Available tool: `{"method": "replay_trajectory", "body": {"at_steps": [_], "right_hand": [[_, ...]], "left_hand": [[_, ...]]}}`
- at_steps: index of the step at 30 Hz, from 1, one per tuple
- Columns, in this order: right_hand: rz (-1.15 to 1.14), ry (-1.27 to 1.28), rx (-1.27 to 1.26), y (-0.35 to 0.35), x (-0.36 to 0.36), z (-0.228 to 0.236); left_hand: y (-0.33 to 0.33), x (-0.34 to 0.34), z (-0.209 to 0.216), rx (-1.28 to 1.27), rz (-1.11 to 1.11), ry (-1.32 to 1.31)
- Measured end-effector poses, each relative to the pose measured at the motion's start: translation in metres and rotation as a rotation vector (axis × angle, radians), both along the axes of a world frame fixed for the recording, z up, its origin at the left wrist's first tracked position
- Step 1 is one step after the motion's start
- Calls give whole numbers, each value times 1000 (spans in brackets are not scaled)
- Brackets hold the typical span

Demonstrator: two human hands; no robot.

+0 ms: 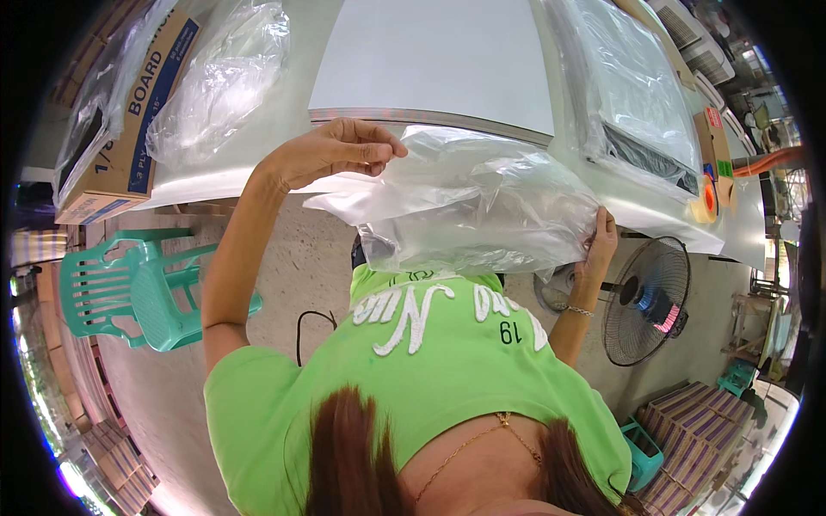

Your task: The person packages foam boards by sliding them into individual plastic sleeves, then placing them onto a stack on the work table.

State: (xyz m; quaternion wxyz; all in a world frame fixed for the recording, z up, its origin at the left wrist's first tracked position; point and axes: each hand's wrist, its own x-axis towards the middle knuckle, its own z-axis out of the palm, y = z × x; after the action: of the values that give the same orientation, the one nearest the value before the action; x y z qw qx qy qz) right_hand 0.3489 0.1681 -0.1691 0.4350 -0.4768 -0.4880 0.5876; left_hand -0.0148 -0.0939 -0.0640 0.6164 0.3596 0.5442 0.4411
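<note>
A clear, crinkled plastic bag is stretched between my two hands, in front of my body and at the near edge of the table. My left hand pinches its upper left edge with thumb and fingertips. At the other end, my right hand grips the bag's right side, fingers partly hidden behind the film. Just beyond the bag lies a stack of large white sheets, its layered edge facing me.
On the table, a loose heap of clear plastic and a cardboard box stand left. Plastic-wrapped sheets and an orange tape roll sit right. A green chair and a fan flank me.
</note>
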Motion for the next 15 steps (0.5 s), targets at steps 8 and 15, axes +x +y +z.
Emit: {"method": "replay_trajectory", "body": {"at_steps": [8,15], "right_hand": [[-21,106,-37,-5,1,-9],[-14,98,-36,-6,11,-19]], "left_hand": [[-18,32,-40,-285,133,385],[-25,51,-55,-46,145,68]]}}
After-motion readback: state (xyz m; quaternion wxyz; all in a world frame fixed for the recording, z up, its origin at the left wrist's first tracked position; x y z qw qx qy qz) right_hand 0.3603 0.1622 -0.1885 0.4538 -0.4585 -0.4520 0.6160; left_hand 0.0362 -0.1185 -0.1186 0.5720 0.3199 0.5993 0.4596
